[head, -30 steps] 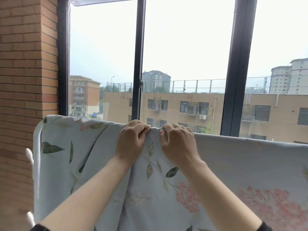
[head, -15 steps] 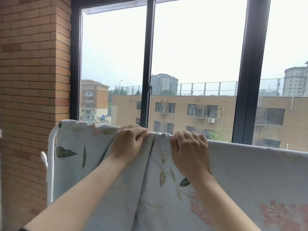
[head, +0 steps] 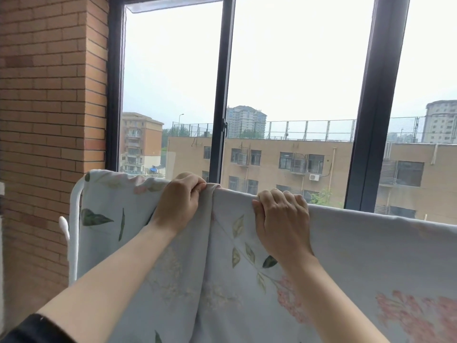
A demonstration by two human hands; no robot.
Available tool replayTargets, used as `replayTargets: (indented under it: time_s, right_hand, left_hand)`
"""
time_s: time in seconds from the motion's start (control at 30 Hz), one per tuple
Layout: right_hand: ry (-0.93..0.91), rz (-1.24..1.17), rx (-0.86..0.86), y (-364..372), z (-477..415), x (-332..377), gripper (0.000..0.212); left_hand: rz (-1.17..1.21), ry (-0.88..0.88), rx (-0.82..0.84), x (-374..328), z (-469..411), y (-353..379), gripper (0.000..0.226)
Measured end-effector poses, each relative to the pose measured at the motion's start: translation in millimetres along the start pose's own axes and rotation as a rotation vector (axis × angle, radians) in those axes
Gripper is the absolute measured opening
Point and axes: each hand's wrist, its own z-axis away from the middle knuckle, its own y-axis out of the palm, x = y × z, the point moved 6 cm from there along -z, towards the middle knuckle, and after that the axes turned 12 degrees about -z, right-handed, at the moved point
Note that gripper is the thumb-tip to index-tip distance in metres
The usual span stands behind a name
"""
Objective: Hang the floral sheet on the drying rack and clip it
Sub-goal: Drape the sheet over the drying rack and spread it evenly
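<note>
Brick wall (head: 49, 95) at left and a dark-framed window (head: 220, 120) behind, with tan apartment blocks beyond the glass. On my feed from the head camera, the floral sheet (head: 358, 256) hangs draped over the top of the white drying rack (head: 73, 231), whose rounded corner tube shows bare at the sheet's left edge; I cannot see the top bar under the cloth. Sheet: pale blue-grey, printed with green and olive leaves on thin stems and pink flower clusters toward the lower right; a vertical fold runs down from a bunched spot on the top edge. Left hand (head: 179, 201): fingers curled over that edge, gripping the bunched cloth. Right hand (head: 282, 219): near the left one, fingers likewise curled over the edge, gripping the sheet. Dark sleeve (head: 32, 328) at lower left.
</note>
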Motion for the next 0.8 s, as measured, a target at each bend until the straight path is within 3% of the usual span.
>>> replayTargets:
  time_s: [0.3, 0.63, 0.8]
  right_hand:
    - [-0.009, 0.002, -0.001, -1.2, -0.3, -7.0, 0.029]
    - [0.143, -0.062, 0.143, 1.8, -7.1, 1.6, 0.030]
    - [0.085, -0.139, 0.258, 24.6, -21.7, 45.4, 0.026]
  left_hand:
    - [-0.052, 0.101, -0.034, 9.0, 11.9, -4.5, 0.016]
    - [-0.027, 0.040, -0.063, 20.2, 6.2, -4.3, 0.007]
    - [-0.001, 0.073, -0.047, 19.0, 2.7, -5.0, 0.009]
